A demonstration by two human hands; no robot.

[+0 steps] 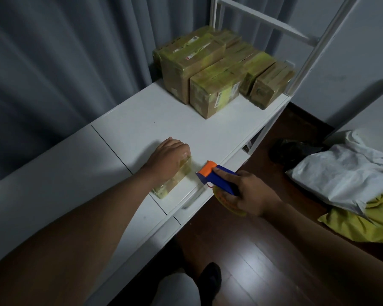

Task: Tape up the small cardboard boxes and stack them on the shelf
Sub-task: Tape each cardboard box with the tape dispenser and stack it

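Small box [171,178]: low on white shelf top [142,111], at 7 o'clock from taped stack [219,69]; glossy yellowish tape over card.
Left hand [167,159]: laid over box top, fingers curled over far edge, pressing down.
Right hand [252,195]: wrapped round tape dispenser [217,178], index finger along blue body; orange head just beside box at 3 o'clock, apart.
Handling: probably light, stiff-walled; taped faces likely slippery.
Hold: best across opposite side walls, not on taped top.
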